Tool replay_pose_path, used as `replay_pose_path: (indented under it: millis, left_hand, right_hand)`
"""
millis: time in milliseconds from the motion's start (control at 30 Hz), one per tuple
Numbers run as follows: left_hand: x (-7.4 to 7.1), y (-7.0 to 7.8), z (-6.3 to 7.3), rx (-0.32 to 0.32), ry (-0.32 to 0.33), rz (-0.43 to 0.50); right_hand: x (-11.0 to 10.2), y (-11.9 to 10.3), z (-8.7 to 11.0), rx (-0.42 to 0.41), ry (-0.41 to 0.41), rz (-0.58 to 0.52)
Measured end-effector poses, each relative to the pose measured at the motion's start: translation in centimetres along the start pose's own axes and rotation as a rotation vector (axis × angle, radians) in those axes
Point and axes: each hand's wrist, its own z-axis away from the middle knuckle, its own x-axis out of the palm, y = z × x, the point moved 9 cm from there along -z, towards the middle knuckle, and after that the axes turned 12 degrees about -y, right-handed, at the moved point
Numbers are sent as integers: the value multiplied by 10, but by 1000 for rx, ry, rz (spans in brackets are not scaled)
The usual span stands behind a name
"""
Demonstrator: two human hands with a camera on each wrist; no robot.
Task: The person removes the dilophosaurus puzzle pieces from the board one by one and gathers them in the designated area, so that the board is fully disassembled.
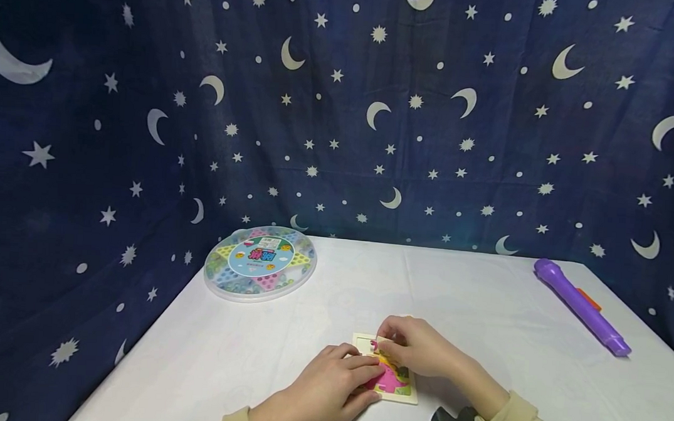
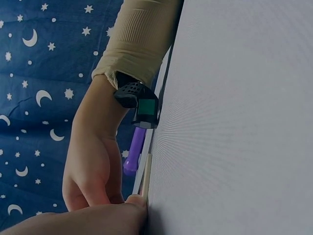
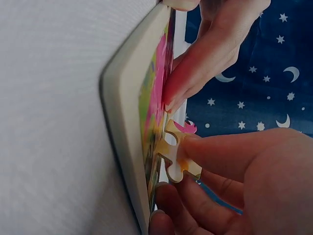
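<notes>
A small jigsaw puzzle in a pale frame, with a pink dinosaur-like figure on green and yellow, lies on the white table. My left hand rests over its left side, fingers stretched onto the picture and thumb by the near edge. At the far right corner of the frame is my right hand. Between its thumb and fingers it pinches a puzzle piece, held tilted just over the picture in the right wrist view. A bare pale patch shows at the frame's far left corner.
Farther left stands a round, clear-lidded game case with coloured triangles. A purple tube-shaped toy with an orange part lies near the right edge of the table. A dark curtain with moons and stars hangs behind.
</notes>
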Motion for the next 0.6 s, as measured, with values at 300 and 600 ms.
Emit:
replay_pose_path:
  millis: [300,600]
  left_hand:
    - [0,0,0,-2,5,-2]
    - [0,0,0,-10,4,1]
  right_hand:
    - [-3,1,1,4,22,-26]
    - [-12,8,3,36,104,-30]
